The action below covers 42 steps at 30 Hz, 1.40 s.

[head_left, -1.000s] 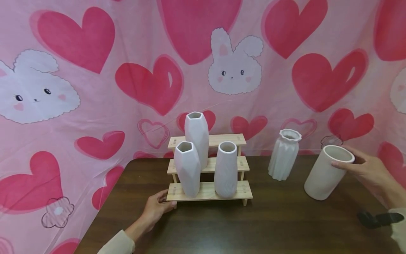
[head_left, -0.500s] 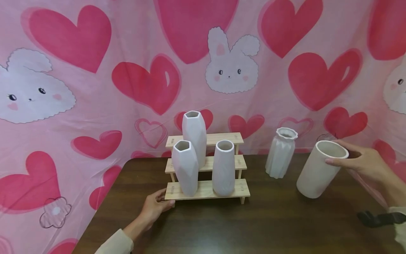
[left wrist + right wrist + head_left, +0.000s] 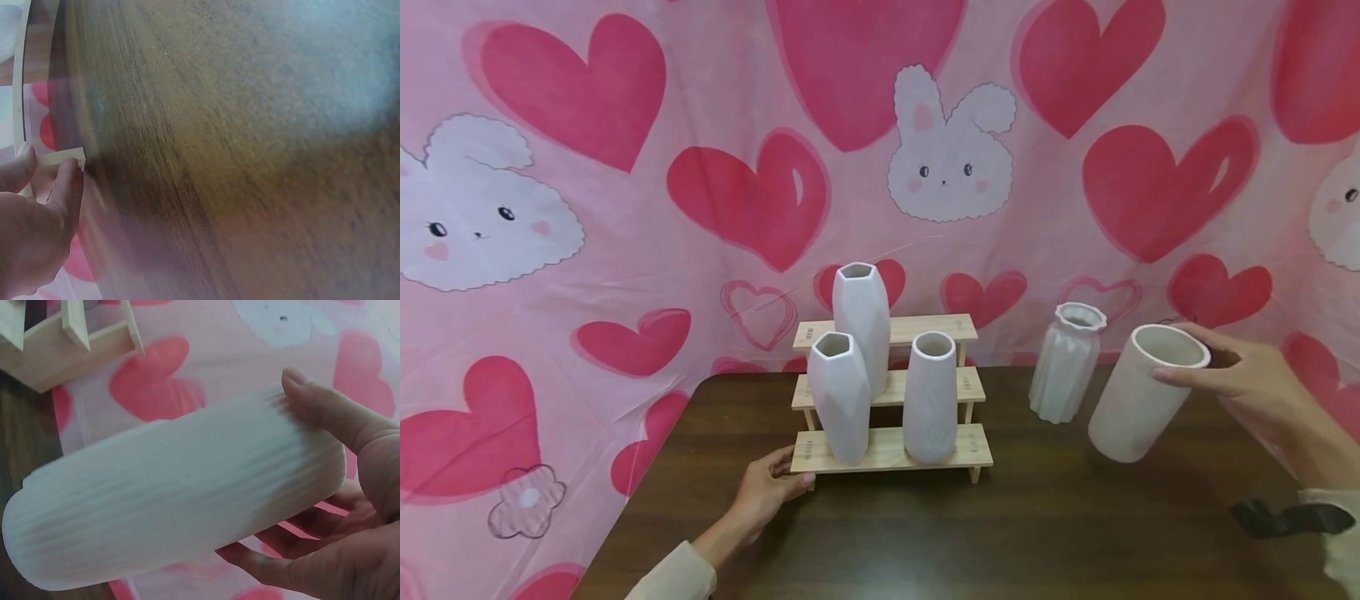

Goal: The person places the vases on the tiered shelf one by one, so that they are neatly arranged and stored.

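My right hand (image 3: pixel 1255 385) grips a wide white cylindrical vase (image 3: pixel 1138 404) close to its rim, thumb on the near side. The vase tilts, its mouth toward the right and its base lower left. Fine ribbing shows on this vase (image 3: pixel 175 494) in the right wrist view. At the left end of a three-step wooden stand (image 3: pixel 891 450), my left hand (image 3: pixel 767 492) holds the lowest step. Thumb and fingers meet around the corner and its short leg (image 3: pixel 59 157) in the left wrist view.
On the stand are a front faceted vase (image 3: pixel 842 408), a taller faceted vase (image 3: pixel 862 321) behind it, and a smooth rounded vase (image 3: pixel 932 408). A fluted vase (image 3: pixel 1066 371) stands on the dark wooden table (image 3: pixel 925 533), left of the held one. A pink heart-print cloth (image 3: pixel 1030 208) hangs behind.
The right hand has carried the wide vase leftward and a little upward, nearer the fluted vase. My left hand keeps its hold on the stand, which stays in place.
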Available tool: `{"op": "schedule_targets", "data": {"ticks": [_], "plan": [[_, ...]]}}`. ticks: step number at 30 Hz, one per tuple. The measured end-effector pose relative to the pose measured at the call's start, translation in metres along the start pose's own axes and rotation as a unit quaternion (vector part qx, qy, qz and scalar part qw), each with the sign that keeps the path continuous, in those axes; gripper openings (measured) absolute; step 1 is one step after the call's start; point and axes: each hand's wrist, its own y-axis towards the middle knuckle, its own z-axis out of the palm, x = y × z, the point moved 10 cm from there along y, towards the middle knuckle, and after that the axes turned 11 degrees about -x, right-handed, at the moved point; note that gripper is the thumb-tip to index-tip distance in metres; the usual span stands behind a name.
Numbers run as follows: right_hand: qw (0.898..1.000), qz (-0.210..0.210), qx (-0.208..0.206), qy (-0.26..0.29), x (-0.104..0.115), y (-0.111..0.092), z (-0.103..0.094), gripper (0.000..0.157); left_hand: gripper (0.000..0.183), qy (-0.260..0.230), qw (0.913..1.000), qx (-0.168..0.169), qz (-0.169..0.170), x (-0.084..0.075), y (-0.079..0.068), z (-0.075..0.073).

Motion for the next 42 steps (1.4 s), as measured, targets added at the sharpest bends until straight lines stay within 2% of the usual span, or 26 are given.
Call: {"op": "schedule_targets", "data": {"ticks": [8,13,18,23,30,38,42], "plan": [[0.998,-0.040,-0.025,-0.032,0.030,0.000,0.003,0.070,0.060,-0.006,1.0000,-0.001,0.001,0.000,0.000,-0.001],[0.997,-0.067,-0.021,-0.017,0.057,0.001,0.006,0.064,0.061,-0.003,1.0000,-0.003,0.000,-0.001,0.000,-0.002],[0.996,-0.085,-0.008,0.020,0.085,0.005,0.017,0.060,0.060,0.010,0.9999,-0.007,0.002,-0.004,0.000,-0.003],[0.995,-0.086,0.009,0.054,0.106,0.007,0.027,0.059,0.060,0.017,0.9999,-0.001,0.000,-0.002,-0.001,-0.001],[0.991,-0.104,0.013,0.085,0.136,0.015,0.047,0.057,0.060,0.011,0.9999,-0.005,-0.003,0.000,-0.001,-0.001],[0.992,-0.084,0.034,0.090,0.151,0.024,0.073,0.064,0.060,0.021,0.9998,-0.006,0.000,0.000,0.000,-0.001],[0.989,-0.092,0.043,0.112,0.164,0.029,0.084,0.061,0.061,0.023,0.9997,-0.008,-0.001,0.001,0.000,-0.002]]}}
